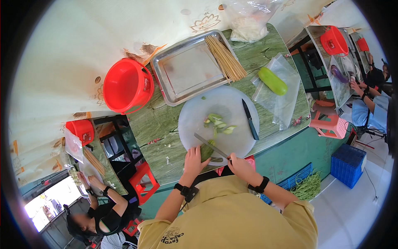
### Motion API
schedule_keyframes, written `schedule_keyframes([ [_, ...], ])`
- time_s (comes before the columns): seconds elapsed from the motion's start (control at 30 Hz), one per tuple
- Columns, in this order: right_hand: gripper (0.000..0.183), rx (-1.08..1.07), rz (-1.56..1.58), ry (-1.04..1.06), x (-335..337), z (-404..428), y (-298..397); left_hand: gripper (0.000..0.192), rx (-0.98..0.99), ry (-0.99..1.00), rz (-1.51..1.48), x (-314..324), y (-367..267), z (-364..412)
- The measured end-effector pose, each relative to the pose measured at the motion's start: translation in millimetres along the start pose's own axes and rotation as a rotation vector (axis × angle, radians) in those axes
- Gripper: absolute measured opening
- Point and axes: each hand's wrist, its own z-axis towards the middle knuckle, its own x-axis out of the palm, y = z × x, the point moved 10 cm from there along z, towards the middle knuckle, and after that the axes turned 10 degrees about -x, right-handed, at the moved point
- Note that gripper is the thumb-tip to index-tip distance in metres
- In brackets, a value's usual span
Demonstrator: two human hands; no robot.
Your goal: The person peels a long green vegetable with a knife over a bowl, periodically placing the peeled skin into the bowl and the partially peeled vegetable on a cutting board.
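On the round white cutting board (189, 118), my left hand (194, 160) grips a green vegetable (206, 151), perhaps a cucumber or bitter melon. My right hand (241, 166) is closed on the handle of a knife, whose blade (213, 146) lies across the vegetable close to my left fingertips. Cut green pieces (217, 123) lie beyond the blade, near the board's middle. A second knife with a dark handle (249, 119) rests at the board's right side. A whole light-green gourd (273, 81) lies on clear plastic bags (283, 107) to the right.
Behind the board, a metal tray (169, 96) holds bamboo skewers (225, 59). A red bucket (126, 85) stands left of it, and a bag with pale contents (248, 29) behind. Other people work at tables on both sides. Green beans (307, 185) and a blue crate (347, 165) sit at lower right.
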Motion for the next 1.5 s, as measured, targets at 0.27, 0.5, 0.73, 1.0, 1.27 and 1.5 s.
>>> schedule_keyframes([
  [0.27, 0.017, 0.0, 0.012, 0.039, 21, 19, -17, 0.071, 0.003, 0.004, 0.018, 1, 0, 2],
  [0.5, 0.018, 0.011, -0.011, 0.017, 40, 31, -39, 0.07, 0.017, -0.002, 0.008, -5, -5, 0],
  [0.73, 0.018, 0.018, 0.056, -0.058, 22, 29, -52, 0.068, 0.013, 0.029, -0.111, -10, 0, 3],
  [1.0, 0.017, 0.023, 0.061, -0.145, -19, 25, -53, 0.063, -0.597, 0.022, -0.895, -14, 52, 9],
  [1.27, 0.016, 0.086, 0.126, -0.162, -23, 3, -49, 0.047, -0.829, 0.028, -2.087, 10, 53, -2],
  [1.5, 0.017, 0.105, 0.175, -0.158, -15, -4, -51, 0.046, -0.953, -0.05, -2.168, 52, 50, -30],
])
